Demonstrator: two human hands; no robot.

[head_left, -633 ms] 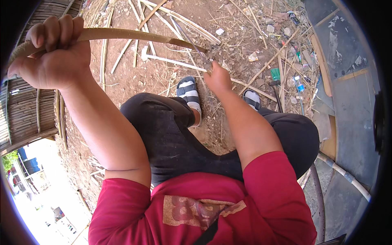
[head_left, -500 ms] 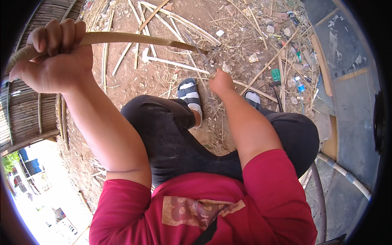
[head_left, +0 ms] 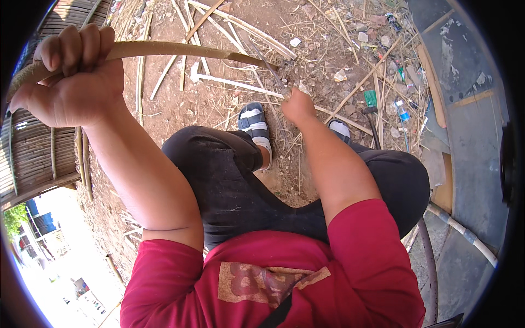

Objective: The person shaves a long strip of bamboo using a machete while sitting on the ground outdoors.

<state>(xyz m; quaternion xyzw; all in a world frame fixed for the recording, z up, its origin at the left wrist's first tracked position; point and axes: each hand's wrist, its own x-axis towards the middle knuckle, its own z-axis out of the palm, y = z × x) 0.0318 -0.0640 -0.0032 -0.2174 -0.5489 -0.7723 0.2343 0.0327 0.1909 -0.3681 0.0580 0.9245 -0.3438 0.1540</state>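
Note:
My left hand, raised at the upper left, is wrapped round a long, curved greenish-brown bamboo pole. The pole reaches across to the right, where its far end shows a darker, flattened, cut-looking stretch. Lower and nearer the middle, my right hand is closed in a fist on the handle of what looks like a knife, with a long, thin, dark blade. The blade slants up and left past the pole's tip; whether they touch I cannot tell. My fist hides most of the handle.
Split bamboo strips lie scattered on the brown dirt. Stones, a green plastic piece and a plastic bottle litter the right side. A dark sheet wall stands at right, a slatted bamboo panel at left. My sandalled feet rest between.
My right hand has shifted slightly, and the knife handle shows a little more above the fist. My left hand and the pole have barely moved.

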